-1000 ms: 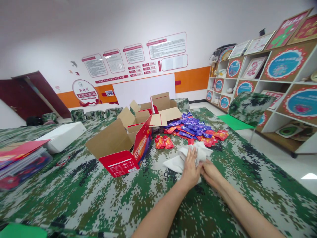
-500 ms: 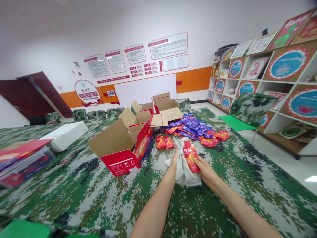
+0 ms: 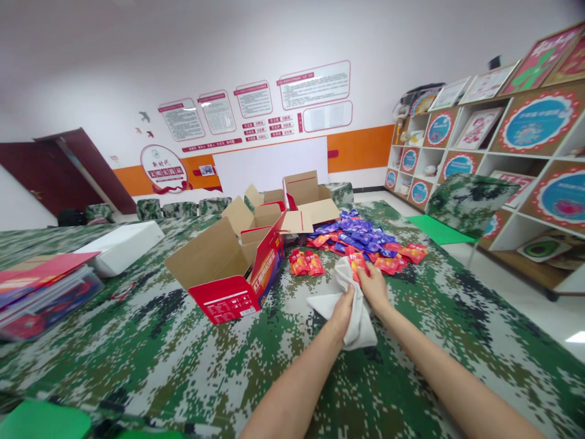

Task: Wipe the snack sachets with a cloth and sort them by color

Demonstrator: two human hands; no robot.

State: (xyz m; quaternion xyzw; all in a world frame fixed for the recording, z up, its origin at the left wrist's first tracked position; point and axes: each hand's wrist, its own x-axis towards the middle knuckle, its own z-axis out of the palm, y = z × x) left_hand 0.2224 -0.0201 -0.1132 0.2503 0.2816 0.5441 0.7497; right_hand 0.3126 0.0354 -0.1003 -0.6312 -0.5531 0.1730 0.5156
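Note:
My left hand [image 3: 343, 311] is closed around a light grey cloth [image 3: 361, 329], whose folds hang below my fingers and spread to the left. Between the fingers of my right hand [image 3: 373, 286] is a red packet [image 3: 356, 263] with an orange fruit print. The packet's lower part is covered by my fingers, and it stands against the cloth's upper end. Just beyond lies a heap of blue and purple packets [image 3: 365, 235] mixed with red ones. Two red packets [image 3: 307, 263] lie side by side to the left of the cloth.
Open red cardboard boxes [image 3: 228, 299] with raised flaps stand left of the packets. Farther left are a white box [image 3: 121, 247], a clear plastic bin [image 3: 55, 305] and scissors [image 3: 123, 292]. A camouflage cloth [image 3: 192, 372] covers the table. Shelves [image 3: 498, 161] line the right side.
My right hand has moved the red packet up and away, toward the heap. My left hand has shifted right and now wraps over the front of the cloth.

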